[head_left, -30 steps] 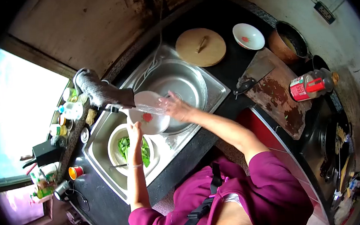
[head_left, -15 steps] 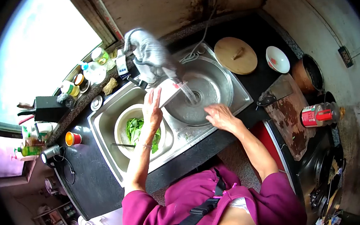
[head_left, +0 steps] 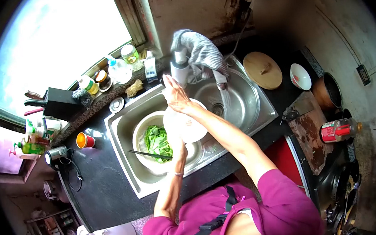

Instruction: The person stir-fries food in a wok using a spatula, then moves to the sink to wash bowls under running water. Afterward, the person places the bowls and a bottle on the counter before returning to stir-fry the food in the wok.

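Observation:
The white bowl [head_left: 188,125] is in my left hand [head_left: 178,150], tilted over the divider between the two sink basins. My right hand [head_left: 176,95] reaches across the bowl with its fingers stretched out, at the dark faucet lever. Water runs from the cloth-wrapped faucet [head_left: 207,55] into the right basin [head_left: 244,99]. In the left basin sits a white colander [head_left: 139,137] with green leaves [head_left: 158,140] and dark chopsticks [head_left: 143,153] across it.
Right of the sink are a wooden lid [head_left: 262,70], another bowl [head_left: 300,77], a cleaver on a worn cutting board [head_left: 313,144], a copper-coloured pot [head_left: 326,92] and a red-labelled bottle [head_left: 334,130]. An orange cup [head_left: 85,140] and a knife block [head_left: 63,103] stand on the left.
My right hand has moved from the right basin over to the faucet lever. The bowl has come down and away from the water stream, with my left hand. The view has shifted.

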Demonstrator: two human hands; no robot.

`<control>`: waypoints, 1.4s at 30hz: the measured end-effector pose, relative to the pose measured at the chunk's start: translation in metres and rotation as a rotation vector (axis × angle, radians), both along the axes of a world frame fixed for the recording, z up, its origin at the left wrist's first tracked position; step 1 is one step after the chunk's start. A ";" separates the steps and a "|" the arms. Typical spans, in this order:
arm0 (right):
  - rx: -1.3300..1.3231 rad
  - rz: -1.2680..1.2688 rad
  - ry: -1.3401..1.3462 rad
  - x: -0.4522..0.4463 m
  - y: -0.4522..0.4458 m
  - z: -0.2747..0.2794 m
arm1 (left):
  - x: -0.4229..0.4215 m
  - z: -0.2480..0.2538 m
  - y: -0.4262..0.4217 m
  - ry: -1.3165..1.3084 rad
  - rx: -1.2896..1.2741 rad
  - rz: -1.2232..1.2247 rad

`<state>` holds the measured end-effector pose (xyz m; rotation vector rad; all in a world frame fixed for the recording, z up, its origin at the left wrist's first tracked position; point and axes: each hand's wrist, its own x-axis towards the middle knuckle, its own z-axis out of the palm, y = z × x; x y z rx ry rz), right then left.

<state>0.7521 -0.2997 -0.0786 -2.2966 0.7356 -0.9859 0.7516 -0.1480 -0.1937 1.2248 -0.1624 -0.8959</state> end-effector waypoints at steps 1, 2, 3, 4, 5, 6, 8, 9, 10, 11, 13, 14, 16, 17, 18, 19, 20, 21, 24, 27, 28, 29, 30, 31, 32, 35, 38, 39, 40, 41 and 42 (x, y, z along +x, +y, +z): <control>-0.010 -0.004 0.020 0.012 -0.010 -0.009 | 0.000 -0.007 0.002 -0.020 0.017 0.036; 0.007 0.049 0.000 0.021 -0.018 -0.015 | 0.001 -0.011 0.005 0.028 -0.046 0.045; 0.029 0.079 -0.007 0.027 -0.023 -0.018 | -0.001 0.009 0.005 0.109 -0.079 0.082; 0.079 0.079 0.043 0.029 -0.028 -0.019 | 0.000 0.012 0.004 0.139 -0.113 0.116; 0.127 0.081 0.094 0.031 -0.032 -0.015 | 0.003 0.012 0.002 0.170 -0.148 0.151; 0.033 0.087 0.063 0.035 -0.041 -0.029 | 0.008 0.012 0.000 0.174 -0.152 0.157; -0.055 0.163 -0.032 0.039 -0.046 -0.034 | 0.018 0.009 -0.003 -0.056 0.079 0.019; -0.043 0.182 -0.054 0.041 -0.047 -0.037 | 0.020 0.005 -0.007 -0.052 0.078 0.025; -0.042 0.186 -0.049 0.043 -0.048 -0.038 | 0.022 0.003 -0.013 -0.044 0.096 0.031; -0.048 0.194 -0.031 0.045 -0.049 -0.038 | 0.022 0.002 -0.018 -0.037 0.112 0.035; -0.098 0.194 -0.058 0.048 -0.052 -0.038 | 0.019 0.002 -0.026 -0.071 0.037 0.086; -0.112 0.184 -0.043 0.049 -0.052 -0.039 | 0.019 0.004 -0.028 -0.063 0.073 0.078; -0.089 0.166 0.031 0.052 -0.054 -0.042 | 0.017 0.014 -0.031 -0.107 0.075 0.083; -0.088 0.163 0.032 0.054 -0.054 -0.043 | 0.017 0.019 -0.032 -0.105 0.077 0.080; -0.099 0.136 0.086 0.057 -0.055 -0.045 | 0.018 0.023 -0.033 -0.078 0.085 0.069; -0.110 0.108 0.139 0.059 -0.055 -0.045 | 0.018 0.025 -0.036 -0.050 0.093 0.059; -0.058 0.110 0.191 0.059 -0.055 -0.042 | 0.019 0.023 -0.038 -0.049 0.093 0.054; -0.059 0.085 0.258 0.062 -0.055 -0.046 | 0.019 0.019 -0.041 -0.115 0.084 0.078; 0.060 0.092 0.498 0.067 -0.052 -0.031 | 0.021 0.008 -0.045 -0.124 0.042 0.111; 0.063 0.028 0.505 0.071 -0.046 -0.029 | 0.025 0.000 -0.043 -0.108 0.023 0.087; 0.065 0.051 0.558 0.075 -0.047 -0.030 | 0.025 0.004 -0.041 -0.108 0.042 0.080; 0.065 0.072 0.611 0.078 -0.049 -0.031 | 0.026 0.009 -0.040 -0.110 0.059 0.072; 0.065 0.057 0.598 0.079 -0.048 -0.033 | 0.025 0.013 -0.037 -0.068 0.064 0.061; 0.071 0.048 0.597 0.080 -0.048 -0.032 | 0.024 0.013 -0.034 -0.068 0.066 0.050; 0.082 0.055 0.613 0.081 -0.047 -0.031 | 0.021 0.013 -0.030 -0.075 0.047 0.055; 0.096 0.029 0.586 0.081 -0.045 -0.033 | 0.014 0.011 -0.017 -0.070 0.032 0.006; 0.098 0.022 0.503 0.074 -0.046 -0.035 | 0.007 0.012 -0.005 -0.239 0.098 -0.098; 0.059 0.015 0.440 0.073 -0.048 -0.039 | 0.005 0.014 -0.004 -0.243 0.093 -0.120; 0.067 0.024 0.398 0.072 -0.049 -0.043 | 0.005 0.016 -0.002 -0.424 0.094 -0.154; 0.072 0.027 0.355 0.072 -0.053 -0.048 | 0.003 0.022 -0.004 -0.607 0.086 -0.190; 0.020 0.062 0.365 0.073 -0.057 -0.051 | -0.001 0.029 -0.008 -0.736 0.026 -0.179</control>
